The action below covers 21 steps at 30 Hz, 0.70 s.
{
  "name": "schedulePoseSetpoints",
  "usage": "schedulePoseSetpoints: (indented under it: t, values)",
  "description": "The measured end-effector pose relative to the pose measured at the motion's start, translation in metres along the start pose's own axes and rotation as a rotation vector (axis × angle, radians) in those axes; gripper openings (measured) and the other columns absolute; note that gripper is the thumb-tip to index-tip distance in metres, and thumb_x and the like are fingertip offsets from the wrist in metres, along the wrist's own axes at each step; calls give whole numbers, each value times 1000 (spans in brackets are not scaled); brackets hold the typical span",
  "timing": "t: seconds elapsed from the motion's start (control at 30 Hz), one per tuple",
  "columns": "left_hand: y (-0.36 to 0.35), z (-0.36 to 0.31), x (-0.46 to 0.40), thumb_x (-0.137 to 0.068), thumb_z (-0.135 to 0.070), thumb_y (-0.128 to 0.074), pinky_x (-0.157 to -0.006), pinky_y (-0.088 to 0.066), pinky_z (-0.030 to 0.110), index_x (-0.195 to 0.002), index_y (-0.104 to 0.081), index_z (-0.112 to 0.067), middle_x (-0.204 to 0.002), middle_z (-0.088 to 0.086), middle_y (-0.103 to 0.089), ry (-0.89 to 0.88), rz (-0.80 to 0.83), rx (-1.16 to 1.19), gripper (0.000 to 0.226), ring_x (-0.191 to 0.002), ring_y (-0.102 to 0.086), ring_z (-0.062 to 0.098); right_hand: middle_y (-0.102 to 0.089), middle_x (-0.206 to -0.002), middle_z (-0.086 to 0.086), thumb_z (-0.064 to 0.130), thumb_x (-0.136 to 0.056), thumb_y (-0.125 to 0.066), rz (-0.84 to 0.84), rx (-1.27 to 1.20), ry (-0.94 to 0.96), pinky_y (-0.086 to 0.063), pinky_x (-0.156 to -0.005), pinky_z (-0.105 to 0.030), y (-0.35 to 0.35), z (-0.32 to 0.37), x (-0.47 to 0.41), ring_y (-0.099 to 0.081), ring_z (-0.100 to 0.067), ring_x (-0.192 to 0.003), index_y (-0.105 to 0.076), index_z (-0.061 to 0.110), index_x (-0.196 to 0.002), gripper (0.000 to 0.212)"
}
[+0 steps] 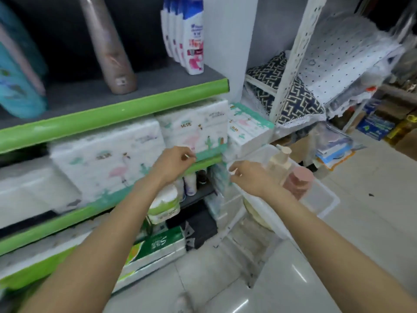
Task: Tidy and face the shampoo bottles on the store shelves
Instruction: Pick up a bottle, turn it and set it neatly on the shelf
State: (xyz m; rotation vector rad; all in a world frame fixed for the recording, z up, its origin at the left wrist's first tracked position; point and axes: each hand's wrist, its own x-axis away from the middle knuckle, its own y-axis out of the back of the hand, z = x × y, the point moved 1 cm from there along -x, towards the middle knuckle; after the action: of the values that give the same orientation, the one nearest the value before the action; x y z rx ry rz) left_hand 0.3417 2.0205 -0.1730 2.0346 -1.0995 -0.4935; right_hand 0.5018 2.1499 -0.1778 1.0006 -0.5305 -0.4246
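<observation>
1. We see both forearms stretched forward from the lower frame edge, bare, converging toward the end of the shelving.
2. Left hand [174, 162]: held in front of the green shelf edge [112, 109], knuckles up, fingers curled inward with thumb and forefinger drawn together. We see nothing in its grasp; motion blur makes this uncertain.
3. Right hand [248, 175]: level with the left and well apart from it, over the near rim of a clear plastic bin [325, 199]. Fingers loosely curled; it holds nothing we can make out.
4. Shampoo bottles [187, 35]: a row of white bottles with blue caps and pink-and-white labels, upright at the right end of the upper shelf, lined one behind another, front bottle near the edge.
5. A brown bottle [108, 46] stands on the same shelf to their left, with teal bottles [15, 71] at the far left; both appear tilted in the wide lens.
6. In the bin, just beyond the right hand: a cream pump bottle [278, 163] and a pink bottle [299, 179], upright, side by side.
7. Tissue packs with a flamingo print [108, 163] fill the shelf below.
</observation>
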Motion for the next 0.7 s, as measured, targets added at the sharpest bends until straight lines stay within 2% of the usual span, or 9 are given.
schedulePoseSetpoints:
  t: [0.1,0.23,0.33,0.47,0.57,0.63,0.7]
  values:
    - [46,38,71,-94,-23,-53,-76,-51,31,-97,-65,-19,-92,2,-70,82,-42,108,13,-80,-68,17,-63,-120,-14,20,-94,-52,75,-32,144,-43,-87,-29,-20,67,17,-58,-26,-108,-59,6,-123,33]
    - [101,96,157,-94,-23,-52,-80,-52,34,-99,-62,-23,-95,2,-69,209,-114,86,11,-81,-67,15,-63,-119,-11,23,-93,-54,172,-46,296,-46,-84,-29,-54,159,37,-59,-24,-105,-58,10,-123,33]
    - [142,142,219,-92,-29,-55,-72,-51,28,-97,-62,-25,-96,3,-69,275,-153,45,9,-79,-65,12,-61,-121,-8,26,-93,-55,211,-29,398,-38,-74,-23,-86,233,53,-58,-22,-105,-59,12,-122,32]
    - [197,204,297,-92,-33,-55,-78,-50,29,-105,-64,-23,-102,2,-66,346,-125,-24,18,-85,-62,14,-58,-125,-7,27,-94,-54,258,12,521,-38,-80,-24,-133,333,79,-55,-22,-113,-59,13,-123,32]
    - [241,254,353,-92,-32,-55,-75,-46,26,-105,-64,-22,-102,3,-66,397,-134,-58,19,-88,-60,16,-62,-115,-5,29,-93,-57,260,-4,565,-40,-79,-25,-170,409,95,-56,-18,-104,-62,15,-119,30]
    - [270,286,388,-92,-30,-56,-70,-49,28,-104,-64,-21,-98,4,-68,431,-151,-36,17,-81,-62,17,-63,-112,-6,29,-92,-58,252,-12,600,-38,-76,-24,-193,457,104,-55,-16,-97,-63,15,-116,29]
    - [299,318,420,-92,-29,-57,-70,-51,29,-103,-64,-20,-96,4,-69,442,-174,-16,16,-81,-65,18,-63,-110,-5,28,-92,-58,257,-30,631,-39,-71,-24,-215,504,112,-56,-16,-94,-63,15,-115,27]
